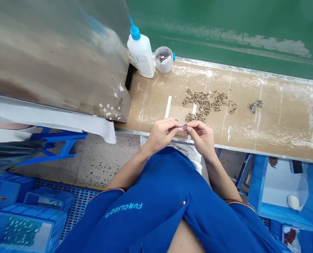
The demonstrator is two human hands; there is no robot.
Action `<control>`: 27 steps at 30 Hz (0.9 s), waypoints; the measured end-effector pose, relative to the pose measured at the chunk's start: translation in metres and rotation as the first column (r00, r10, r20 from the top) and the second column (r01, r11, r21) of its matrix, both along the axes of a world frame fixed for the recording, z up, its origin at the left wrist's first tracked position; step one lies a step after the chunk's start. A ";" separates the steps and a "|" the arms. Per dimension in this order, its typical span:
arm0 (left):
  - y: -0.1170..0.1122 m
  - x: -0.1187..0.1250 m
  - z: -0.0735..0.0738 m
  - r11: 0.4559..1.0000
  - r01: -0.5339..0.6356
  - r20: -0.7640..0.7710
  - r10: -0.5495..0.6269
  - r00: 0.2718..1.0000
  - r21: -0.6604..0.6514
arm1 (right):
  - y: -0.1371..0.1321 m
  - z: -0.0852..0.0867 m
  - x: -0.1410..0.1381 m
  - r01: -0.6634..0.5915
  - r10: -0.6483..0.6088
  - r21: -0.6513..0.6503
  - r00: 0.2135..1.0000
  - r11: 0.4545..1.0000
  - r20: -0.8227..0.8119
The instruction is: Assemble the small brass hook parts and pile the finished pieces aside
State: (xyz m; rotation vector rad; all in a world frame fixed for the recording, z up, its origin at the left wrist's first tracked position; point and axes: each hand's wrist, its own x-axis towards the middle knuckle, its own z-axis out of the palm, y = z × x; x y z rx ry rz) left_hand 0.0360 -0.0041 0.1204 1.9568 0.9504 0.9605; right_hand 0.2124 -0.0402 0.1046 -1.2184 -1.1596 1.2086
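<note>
Head view: left hand (163, 133) and right hand (202, 137), fingers (173, 123) pinched nearly closed, hold one tiny blue-and-brass piece (184, 127) near scattered brass-coloured pieces (204, 104) on the surface (235, 131).

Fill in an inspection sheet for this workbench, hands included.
Surface: brown worktop with a glossy, streaked finish.
Job's things: small brass-coloured parts heaped loosely; a smaller cluster with bluish pieces apart to the right.
Clutter: white bottle with blue nozzle and round holder with scraps at the far edge; white paper bits on the metal surface at left.
Grippers: left hand and right hand pinch one tiny part; its details are too small to tell.
Cables: nothing seen.
Surroundings: green surface beyond; blue bins on both sides.
</note>
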 end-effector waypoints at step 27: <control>0.000 0.009 -0.001 0.992 0.096 -0.023 -0.095 0.995 0.077 | -0.002 0.003 0.013 -0.118 0.118 0.044 0.993 0.992 -0.002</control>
